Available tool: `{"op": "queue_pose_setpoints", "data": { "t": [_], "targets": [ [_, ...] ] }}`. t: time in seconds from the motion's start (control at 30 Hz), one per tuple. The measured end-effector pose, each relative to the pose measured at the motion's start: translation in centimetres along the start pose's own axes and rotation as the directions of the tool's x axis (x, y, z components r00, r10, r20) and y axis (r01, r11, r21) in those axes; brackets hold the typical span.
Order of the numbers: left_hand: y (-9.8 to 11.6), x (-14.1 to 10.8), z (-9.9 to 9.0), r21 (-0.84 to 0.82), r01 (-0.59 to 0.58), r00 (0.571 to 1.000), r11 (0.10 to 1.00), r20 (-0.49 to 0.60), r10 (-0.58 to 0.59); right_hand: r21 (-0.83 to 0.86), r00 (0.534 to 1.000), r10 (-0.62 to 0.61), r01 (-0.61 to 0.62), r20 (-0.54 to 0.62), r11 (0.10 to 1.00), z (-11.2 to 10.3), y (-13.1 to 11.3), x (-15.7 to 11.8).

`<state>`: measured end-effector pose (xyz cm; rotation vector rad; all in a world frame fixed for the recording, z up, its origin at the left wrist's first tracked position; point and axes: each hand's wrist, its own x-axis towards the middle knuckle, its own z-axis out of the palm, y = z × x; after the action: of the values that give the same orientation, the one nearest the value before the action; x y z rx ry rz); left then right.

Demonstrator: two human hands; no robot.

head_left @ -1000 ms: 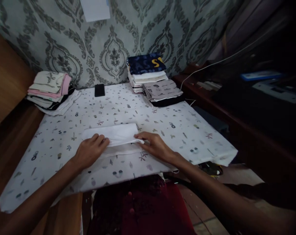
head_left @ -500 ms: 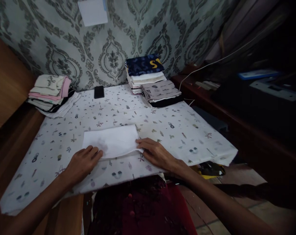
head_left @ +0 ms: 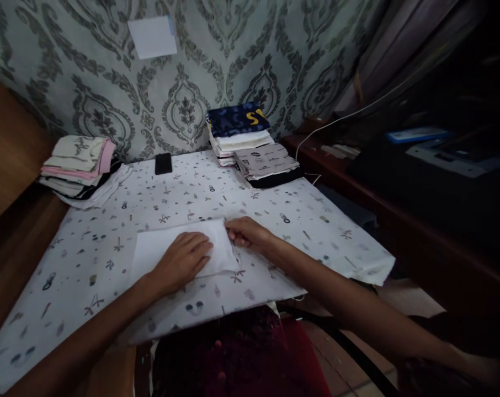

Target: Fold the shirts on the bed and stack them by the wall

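A white folded cloth point(head_left: 150, 248) lies flat near the front of the patterned table cover point(head_left: 266, 204). My left hand point(head_left: 184, 259) rests palm down on the middle of the cloth, its fingers stretched out and slightly bent. At the cloth's far right corner is my right hand point(head_left: 246, 232), with thumb and fingers pinched together on the edge of the cloth. The undersides of the fingers are partly hidden.
Folded clothes point(head_left: 78, 165) are stacked at the back left, beside a black phone point(head_left: 163, 164). At the back right stands a stack with a navy cloth point(head_left: 238, 119) on top, touching a lower grey pile point(head_left: 266, 161). A dark ledge point(head_left: 328, 160) borders the right side.
My left hand has moved right, from the cloth's lower left edge onto its middle. My right hand has gone up to the far right corner and closed there. The view has shifted slightly.
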<state>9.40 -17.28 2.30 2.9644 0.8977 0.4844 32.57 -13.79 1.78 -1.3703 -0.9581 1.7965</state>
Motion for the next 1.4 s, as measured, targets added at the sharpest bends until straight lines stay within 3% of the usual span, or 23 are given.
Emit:
{"op": "queue_pose_setpoints", "data": {
  "t": [0.17, 0.27, 0.37, 0.47, 0.53, 0.63, 0.73, 0.87, 0.97, 1.1, 1.17, 1.23, 1.33, 1.4],
  "targets": [
    [1.2, 1.1, 3.2, 0.041, -0.045, 0.987, 0.998, 0.154, 0.038, 0.298, 0.97, 0.194, -0.229, 0.143, 0.926, -0.8, -1.0, 1.1],
    [1.6, 1.4, 3.8, 0.051, -0.059, 0.98, 0.997, 0.193, 0.048, 0.412, 0.964, 0.205, -0.258, 0.17, 0.874, -1.3, -1.2, 1.4],
    [2.2, 1.9, 4.1, 0.034, -0.044, 0.977, 0.998, 0.212, 0.036, 0.42, 0.964, 0.206, -0.259, 0.166, 0.87, -1.2, -1.1, 1.4],
    [2.9, 2.4, 4.4, -0.024, -0.006, 0.975, 1.0, 0.221, 0.011, 0.338, 0.981, 0.155, -0.187, 0.12, 0.922, -0.6, -0.8, 1.1],
    [3.0, 2.6, 4.1, -0.084, 0.011, 0.975, 0.996, 0.222, 0.008, 0.248, 0.995, 0.058, -0.075, 0.075, 0.966, -0.1, -0.3, 0.6],
    [2.0, 1.8, 2.5, -0.188, 0.046, 0.982, 0.981, 0.19, -0.009, 0.111, 0.996, -0.086, 0.085, 0.005, 0.99, 0.4, 0.7, -0.5],
    [-0.7, -0.4, -0.1, -0.25, 0.195, 0.98, 0.948, 0.083, -0.18, -0.033, 0.995, -0.102, 0.102, -0.005, 0.994, 0.4, 1.4, -1.6],
    [-4.5, -4.3, -2.2, -0.198, 0.452, 0.889, 0.87, 0.027, -0.456, -0.261, 0.994, -0.102, 0.107, 0.035, 0.959, 0.4, 1.6, -1.9],
    [-5.4, -7.0, -1.6, -0.06, 0.514, 0.856, 0.856, 0.091, -0.508, -0.412, 0.994, -0.08, 0.105, 0.076, 0.905, 0.5, 1.2, -1.4],
    [-4.5, -9.2, 0.0, 0.056, 0.521, 0.839, 0.852, 0.151, -0.523, -0.491, 0.996, -0.042, 0.073, 0.074, 0.868, 0.1, 0.5, -1.1],
    [-4.1, -9.6, 0.1, 0.083, 0.515, 0.839, 0.853, 0.154, -0.521, -0.635, 0.994, -0.104, 0.096, 0.024, 0.767, 0.0, 0.2, -1.5],
    [-3.9, -9.4, 0.0, 0.098, 0.494, 0.85, 0.864, 0.155, -0.504, -0.809, 0.961, -0.274, 0.13, -0.039, 0.573, 0.5, 0.1, -2.2],
    [-3.8, -8.1, 0.2, 0.113, 0.44, 0.886, 0.891, 0.108, -0.452, -0.929, 0.829, -0.558, 0.225, 0.024, 0.293, 2.7, 0.5, -2.9],
    [-3.7, -6.9, 1.0, 0.13, 0.394, 0.914, 0.91, 0.052, -0.403, -0.926, 0.743, -0.644, 0.351, 0.183, 0.141, 4.8, 1.2, -2.8]
  ]
}}
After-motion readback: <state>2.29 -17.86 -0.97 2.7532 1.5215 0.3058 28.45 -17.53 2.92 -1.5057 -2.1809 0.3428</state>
